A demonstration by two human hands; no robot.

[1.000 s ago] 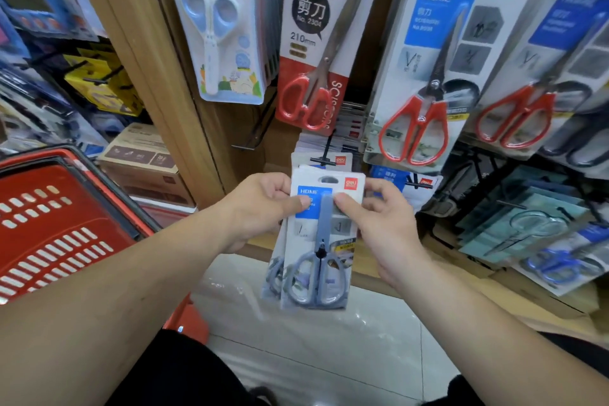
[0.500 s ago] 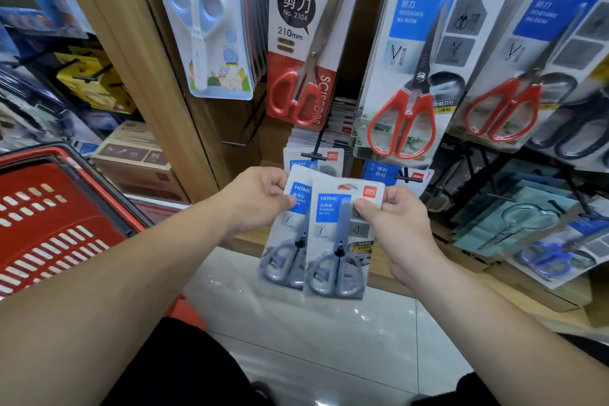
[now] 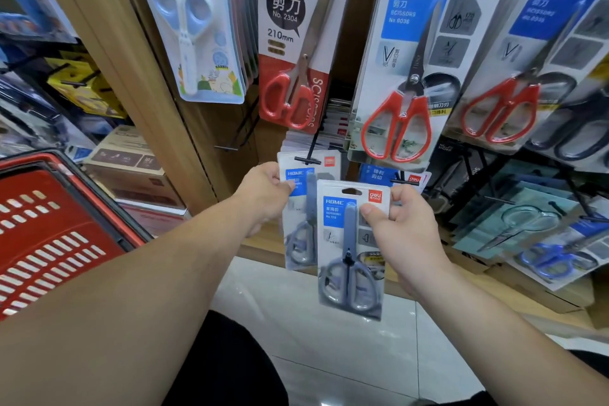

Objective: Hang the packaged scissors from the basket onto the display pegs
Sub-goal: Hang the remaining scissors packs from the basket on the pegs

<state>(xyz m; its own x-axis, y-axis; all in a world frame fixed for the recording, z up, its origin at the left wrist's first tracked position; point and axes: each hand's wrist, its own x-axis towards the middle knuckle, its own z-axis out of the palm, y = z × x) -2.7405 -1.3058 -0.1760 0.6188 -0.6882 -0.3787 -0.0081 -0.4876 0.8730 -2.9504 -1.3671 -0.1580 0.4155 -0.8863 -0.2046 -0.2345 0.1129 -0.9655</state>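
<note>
Bare forearms (image 3: 131,290), left hand (image 3: 263,194), right hand (image 3: 405,234), black garment (image 3: 224,366)

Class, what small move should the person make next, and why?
Probably the left hand should push its pack onto the black peg: the pack's top sits at the peg's tip, while the right hand holds the second pack lower.

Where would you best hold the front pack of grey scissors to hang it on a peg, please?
Pinch the front pack by the flat card at its upper right corner, coming from the right, as the right hand does. The hang slot sits top centre and must stay uncovered; the scissors bulge lower down.
</note>
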